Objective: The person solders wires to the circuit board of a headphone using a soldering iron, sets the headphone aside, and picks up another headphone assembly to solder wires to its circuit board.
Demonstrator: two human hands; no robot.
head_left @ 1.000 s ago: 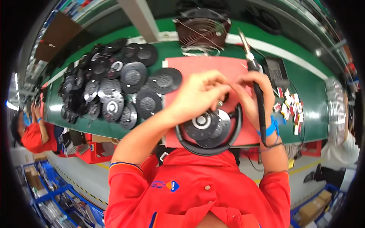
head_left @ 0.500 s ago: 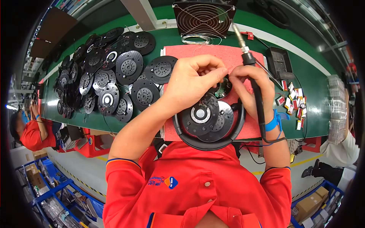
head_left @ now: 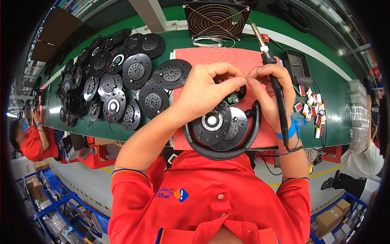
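My left hand [head_left: 203, 87] is closed in a pinch, its thumb and forefinger tips meeting over the pink mat [head_left: 215, 55]. What those tips hold is too small to make out. My right hand [head_left: 271, 91] keeps a soldering iron [head_left: 277, 87] across its palm, metal tip pointing up and away; its thumb and forefinger come together close to the left fingertips. Below them a round black earcup with a green circuit board [head_left: 234, 98] is partly hidden by my left hand. Nearer me lie a black headphone headband [head_left: 221, 155] and black speaker plates [head_left: 212, 120].
Many black speaker plates [head_left: 136, 71] are piled at left. A fan with a wire guard [head_left: 217, 20] and coiled solder wire [head_left: 208, 42] stand behind the mat. At right are a black tray [head_left: 296, 65], small batteries [head_left: 310, 105] and stacked clear trays [head_left: 359, 118]. Other people work at both sides.
My right hand has turned slightly, and the soldering iron has shifted a little to the right. Both hands stay fingertip to fingertip above the earcup.
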